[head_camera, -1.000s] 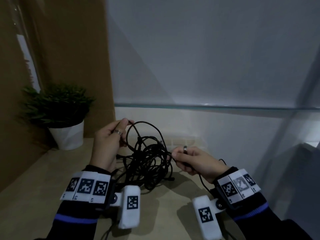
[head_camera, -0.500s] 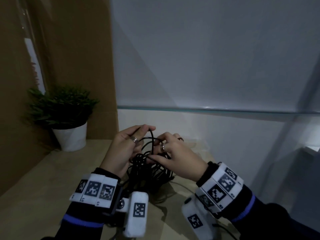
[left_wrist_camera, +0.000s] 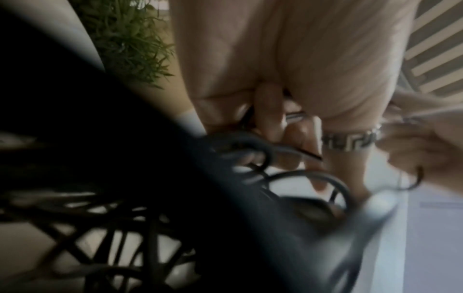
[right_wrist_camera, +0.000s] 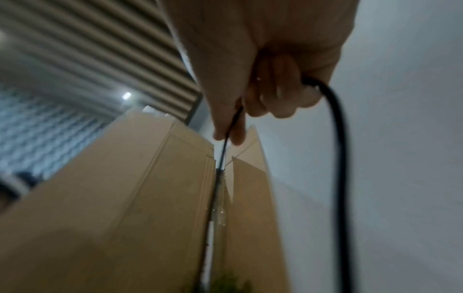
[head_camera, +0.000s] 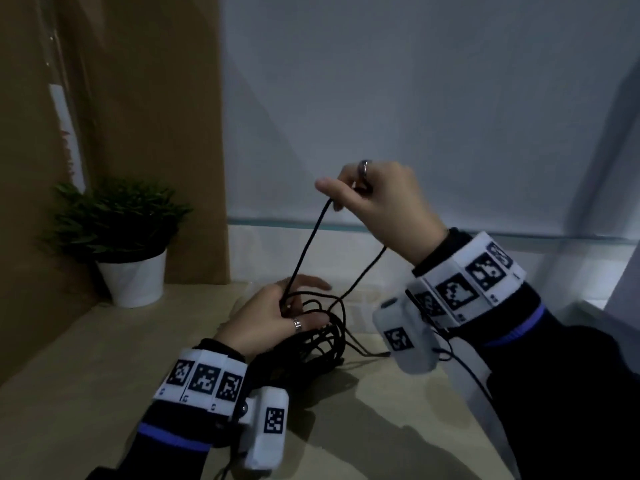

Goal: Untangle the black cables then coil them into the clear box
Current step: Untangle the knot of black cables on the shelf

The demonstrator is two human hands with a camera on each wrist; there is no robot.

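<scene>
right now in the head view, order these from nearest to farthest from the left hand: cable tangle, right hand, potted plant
1. Cable tangle: touching the left hand, under its fingers on the table.
2. Right hand: raised up and to the right, pinching a strand.
3. Potted plant: far left, at the back corner.

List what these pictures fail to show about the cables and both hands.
- Cable count: the black cable bundle overlaps itself in the head view; separate cables cannot be told apart.
- Left hand grip: head view shows its back only; left wrist view is blurred.
- Cable ends: none visible; the loop runs into the right hand.
- Clear box: cannot be identified in any view.
</scene>
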